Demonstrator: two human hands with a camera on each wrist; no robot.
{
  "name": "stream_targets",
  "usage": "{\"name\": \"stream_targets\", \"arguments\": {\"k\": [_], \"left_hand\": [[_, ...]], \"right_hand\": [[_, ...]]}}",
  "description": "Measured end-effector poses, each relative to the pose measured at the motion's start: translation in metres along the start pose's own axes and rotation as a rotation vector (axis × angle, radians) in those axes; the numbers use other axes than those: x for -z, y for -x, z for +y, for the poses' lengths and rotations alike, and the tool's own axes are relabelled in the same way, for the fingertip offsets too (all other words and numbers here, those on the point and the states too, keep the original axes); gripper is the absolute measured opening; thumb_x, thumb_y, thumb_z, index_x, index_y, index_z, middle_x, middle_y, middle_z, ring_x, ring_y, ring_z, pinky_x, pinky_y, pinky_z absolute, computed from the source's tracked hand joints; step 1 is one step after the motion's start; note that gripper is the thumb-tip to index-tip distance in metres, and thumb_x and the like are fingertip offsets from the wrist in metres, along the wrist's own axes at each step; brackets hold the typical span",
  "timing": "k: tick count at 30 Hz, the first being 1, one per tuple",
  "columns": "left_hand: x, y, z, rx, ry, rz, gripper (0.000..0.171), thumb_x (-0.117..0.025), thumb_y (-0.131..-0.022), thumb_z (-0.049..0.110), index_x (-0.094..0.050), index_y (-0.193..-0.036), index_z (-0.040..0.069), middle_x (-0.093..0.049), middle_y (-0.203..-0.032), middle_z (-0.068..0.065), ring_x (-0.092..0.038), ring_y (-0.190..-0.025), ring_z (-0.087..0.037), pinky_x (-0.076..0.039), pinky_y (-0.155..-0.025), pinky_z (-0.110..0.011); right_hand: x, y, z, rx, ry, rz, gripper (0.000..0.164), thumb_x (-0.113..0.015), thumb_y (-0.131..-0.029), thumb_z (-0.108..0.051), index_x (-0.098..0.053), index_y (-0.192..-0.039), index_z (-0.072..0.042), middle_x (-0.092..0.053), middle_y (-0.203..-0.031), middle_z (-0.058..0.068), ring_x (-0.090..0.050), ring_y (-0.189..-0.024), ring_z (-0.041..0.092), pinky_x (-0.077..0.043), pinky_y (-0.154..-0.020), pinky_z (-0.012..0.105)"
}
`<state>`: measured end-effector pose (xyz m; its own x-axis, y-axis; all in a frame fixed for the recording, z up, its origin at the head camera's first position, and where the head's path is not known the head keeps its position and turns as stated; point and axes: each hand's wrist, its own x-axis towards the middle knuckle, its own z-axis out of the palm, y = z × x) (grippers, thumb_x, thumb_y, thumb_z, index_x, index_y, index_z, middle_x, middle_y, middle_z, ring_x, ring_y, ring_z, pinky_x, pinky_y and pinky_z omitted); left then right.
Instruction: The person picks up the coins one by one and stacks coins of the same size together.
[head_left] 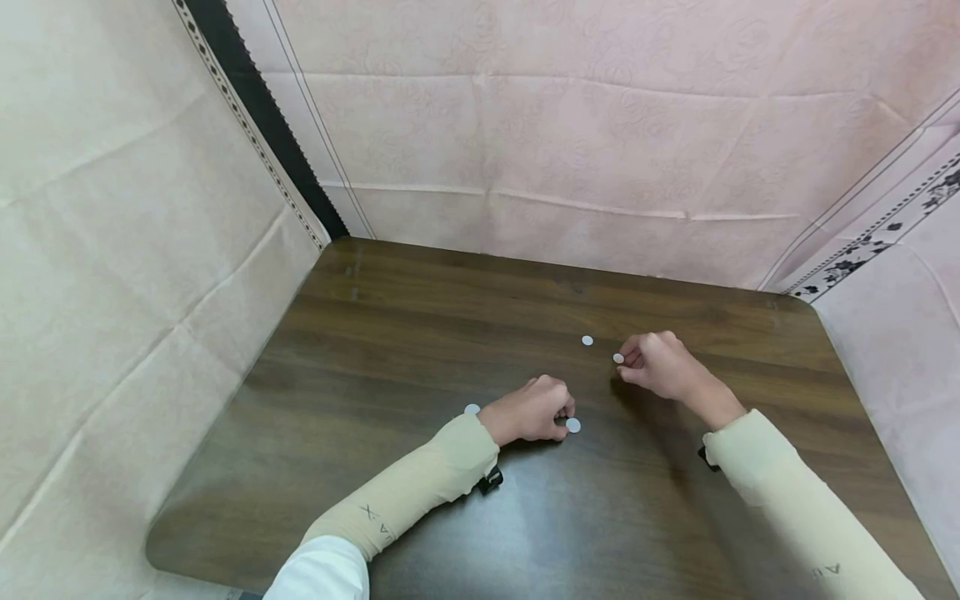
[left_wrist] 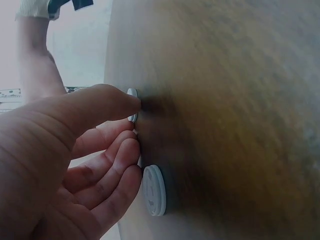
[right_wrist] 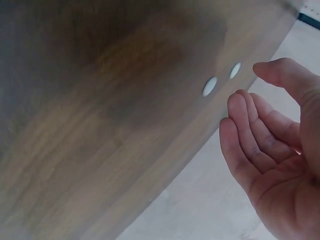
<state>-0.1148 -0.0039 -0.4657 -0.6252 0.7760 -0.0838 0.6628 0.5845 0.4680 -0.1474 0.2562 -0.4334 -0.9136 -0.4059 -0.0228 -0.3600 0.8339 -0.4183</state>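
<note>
In the head view my left hand (head_left: 531,408) is low over the brown table, thumb and fingertips at the left edge of a small white disc (head_left: 573,425). The left wrist view has that disc (left_wrist: 132,92) partly hidden behind my thumb; whether they touch is unclear. A second, nearer disc (left_wrist: 155,191) lies flat beside the curved fingers. My right hand (head_left: 662,365) hovers, its fingertips close to another white disc (head_left: 618,358). Seen from the right wrist, thumb and loosely bent fingers are apart, with two discs, a closer one (right_wrist: 210,86) and a farther one (right_wrist: 235,70), lying beyond them.
A white disc (head_left: 472,409) shows just behind my left wrist, and one more (head_left: 587,340) lies toward the back of the table (head_left: 420,308). Pale cloth (head_left: 570,150) hangs around the back and sides of the tabletop.
</note>
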Motion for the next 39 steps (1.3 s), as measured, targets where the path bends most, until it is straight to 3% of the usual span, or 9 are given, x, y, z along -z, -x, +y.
{"name": "stream_targets", "arguments": {"k": [9, 17, 19, 25, 32, 39], "left_hand": [[-0.001, 0.001, 0.000, -0.001, 0.012, -0.010, 0.003, -0.079, -0.090, 0.013, -0.079, -0.092, 0.012, -0.062, -0.080, 0.006, -0.051, -0.077, -0.008, -0.042, -0.068, -0.016], [-0.001, 0.000, 0.000, 0.002, 0.002, -0.005, 0.006, -0.078, -0.091, 0.014, -0.080, -0.096, 0.011, -0.064, -0.084, 0.007, -0.053, -0.078, -0.007, -0.045, -0.070, -0.015], [-0.001, 0.000, 0.000, 0.001, 0.008, -0.006, 0.006, -0.077, -0.091, 0.014, -0.079, -0.096, 0.010, -0.064, -0.084, 0.006, -0.053, -0.078, -0.007, -0.045, -0.070, -0.016], [0.001, 0.001, 0.002, 0.003, -0.007, -0.012, 0.007, -0.078, -0.091, 0.014, -0.079, -0.097, 0.011, -0.065, -0.087, 0.005, -0.053, -0.079, -0.007, -0.044, -0.070, -0.015], [0.001, -0.001, 0.001, -0.009, -0.008, -0.015, 0.006, -0.078, -0.091, 0.014, -0.079, -0.095, 0.010, -0.065, -0.087, 0.002, -0.053, -0.080, -0.008, -0.046, -0.070, -0.017], [0.001, -0.001, -0.001, -0.018, -0.011, -0.016, 0.005, -0.078, -0.091, 0.015, -0.078, -0.093, 0.010, -0.061, -0.083, 0.002, -0.049, -0.077, -0.008, -0.041, -0.067, -0.016]], "right_hand": [[-0.004, -0.022, 0.022, 0.009, 0.032, -0.078, 0.025, -0.080, -0.088, -0.006, -0.073, -0.106, 0.010, -0.078, -0.093, 0.016, -0.076, -0.086, 0.025, -0.063, -0.079, 0.044], [0.001, -0.037, 0.029, 0.084, 0.089, -0.157, 0.012, -0.083, -0.086, -0.007, -0.079, -0.091, 0.002, -0.078, -0.086, 0.011, -0.074, -0.078, 0.018, -0.063, -0.072, 0.039], [0.004, -0.041, 0.029, 0.096, 0.097, -0.195, 0.008, -0.083, -0.087, -0.008, -0.079, -0.086, -0.002, -0.077, -0.080, 0.007, -0.070, -0.072, 0.014, -0.060, -0.067, 0.035], [0.012, -0.051, 0.024, 0.065, 0.087, -0.325, 0.015, -0.080, -0.091, -0.006, -0.078, -0.076, -0.009, -0.070, -0.068, -0.001, -0.052, -0.061, 0.007, -0.046, -0.060, 0.026], [0.016, -0.058, 0.021, 0.084, 0.143, -0.384, 0.028, -0.075, -0.094, -0.005, -0.074, -0.066, -0.009, -0.051, -0.056, -0.007, -0.040, -0.055, 0.007, -0.039, -0.058, 0.026], [0.012, -0.064, 0.024, 0.076, 0.160, -0.383, 0.019, -0.078, -0.085, -0.005, -0.076, -0.069, -0.013, -0.065, -0.064, -0.004, -0.046, -0.057, 0.008, -0.043, -0.058, 0.026]]}}
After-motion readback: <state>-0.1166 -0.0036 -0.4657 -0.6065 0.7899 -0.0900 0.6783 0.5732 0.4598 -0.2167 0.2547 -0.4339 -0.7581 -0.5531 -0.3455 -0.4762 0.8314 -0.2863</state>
